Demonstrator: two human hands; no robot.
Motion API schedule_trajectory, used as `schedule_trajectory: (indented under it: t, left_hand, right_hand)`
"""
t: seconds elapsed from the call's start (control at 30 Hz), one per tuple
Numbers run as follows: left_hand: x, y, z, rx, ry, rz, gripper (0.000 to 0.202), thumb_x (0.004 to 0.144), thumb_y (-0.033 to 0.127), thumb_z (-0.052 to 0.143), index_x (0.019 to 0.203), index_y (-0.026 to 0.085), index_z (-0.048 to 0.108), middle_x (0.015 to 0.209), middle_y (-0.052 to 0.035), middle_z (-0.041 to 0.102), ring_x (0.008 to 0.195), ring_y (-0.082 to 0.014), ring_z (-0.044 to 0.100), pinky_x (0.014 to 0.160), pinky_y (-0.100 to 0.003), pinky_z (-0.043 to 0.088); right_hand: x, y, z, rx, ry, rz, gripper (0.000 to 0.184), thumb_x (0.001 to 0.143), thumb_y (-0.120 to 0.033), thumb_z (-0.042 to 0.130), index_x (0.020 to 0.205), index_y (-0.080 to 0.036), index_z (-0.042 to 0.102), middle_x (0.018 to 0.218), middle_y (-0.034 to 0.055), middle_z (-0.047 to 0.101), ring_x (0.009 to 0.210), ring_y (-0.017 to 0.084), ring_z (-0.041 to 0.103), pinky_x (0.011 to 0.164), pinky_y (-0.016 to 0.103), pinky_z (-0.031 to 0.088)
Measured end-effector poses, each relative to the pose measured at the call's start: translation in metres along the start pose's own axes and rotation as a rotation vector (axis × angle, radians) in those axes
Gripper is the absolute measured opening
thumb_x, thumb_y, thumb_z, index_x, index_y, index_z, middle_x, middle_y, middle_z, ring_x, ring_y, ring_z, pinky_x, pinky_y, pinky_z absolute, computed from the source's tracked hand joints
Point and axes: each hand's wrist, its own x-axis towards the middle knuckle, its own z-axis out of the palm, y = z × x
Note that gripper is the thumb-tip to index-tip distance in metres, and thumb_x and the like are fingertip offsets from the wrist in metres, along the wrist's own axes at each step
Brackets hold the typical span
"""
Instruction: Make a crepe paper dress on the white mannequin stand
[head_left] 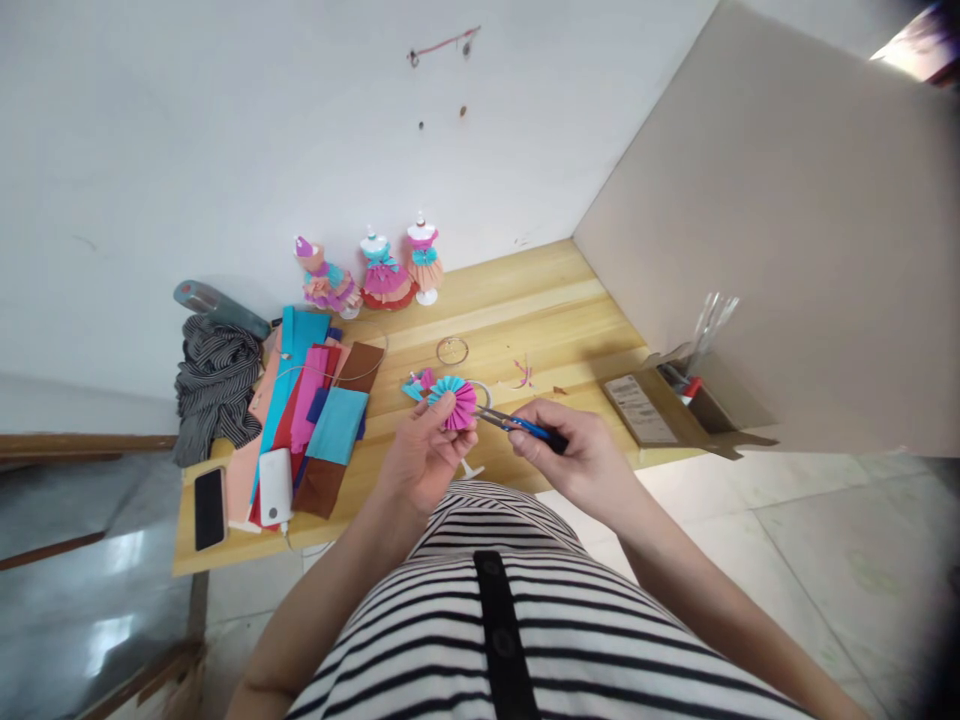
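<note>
A round pleated rosette (456,402), half turquoise and half magenta, is pinched between the thumb and fingers of my left hand (427,455). My right hand (574,450) is closed around a blue-and-black-handled tool (538,432). Thin metal jaws or blades point left, their tips at the rosette's right edge; whether it is pliers or scissors I cannot tell. Just behind my left hand lies a small turquoise and pink pleated piece (417,384). Partly hidden by the rosette and hands is a white stand (471,468).
Three small dress forms (386,270) in ruffled dresses stand by the wall. Coloured sheets (337,425), a white power bank (275,487), a phone (210,509) and striped cloth (215,375) lie left. A wire ring (452,350) and pink scraps (523,373) lie ahead; a cardboard box (675,405) sits right.
</note>
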Motion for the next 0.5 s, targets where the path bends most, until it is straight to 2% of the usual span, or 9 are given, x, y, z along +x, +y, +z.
schedule_trajectory:
  t: [0.17, 0.37, 0.5]
  left_hand:
    - [-0.0021, 0.0008, 0.0013, -0.023, 0.016, -0.044, 0.005, 0.081, 0.01, 0.064, 0.083, 0.013, 0.062, 0.066, -0.0001, 0.067, 0.053, -0.0086, 0.06, 0.055, -0.02, 0.049]
    - [-0.0016, 0.0004, 0.0005, 0.003, 0.014, -0.032, 0.005, 0.079, 0.01, 0.067, 0.084, 0.011, 0.065, 0.065, 0.0, 0.066, 0.051, -0.0076, 0.059, 0.052, -0.019, 0.048]
    - [-0.0006, -0.001, 0.0006, 0.006, 0.026, -0.032, 0.005, 0.079, 0.009, 0.067, 0.083, 0.011, 0.066, 0.066, 0.0002, 0.068, 0.049, -0.0063, 0.059, 0.051, -0.018, 0.048]
  right_hand:
    - [-0.0005, -0.0031, -0.0006, 0.002, 0.0, -0.008, 0.016, 0.083, -0.025, 0.055, 0.069, -0.018, 0.057, 0.056, -0.0034, 0.049, 0.05, 0.01, 0.041, 0.048, 0.023, 0.031]
    - [0.0003, -0.004, 0.0026, 0.02, -0.019, -0.004, 0.016, 0.083, -0.024, 0.056, 0.068, -0.018, 0.057, 0.055, -0.0031, 0.049, 0.051, 0.01, 0.041, 0.049, 0.024, 0.03]
    - [0.0003, -0.0048, 0.0053, 0.019, -0.035, -0.012, 0.013, 0.085, -0.023, 0.056, 0.075, -0.017, 0.061, 0.058, -0.0027, 0.052, 0.052, 0.01, 0.043, 0.05, 0.023, 0.031]
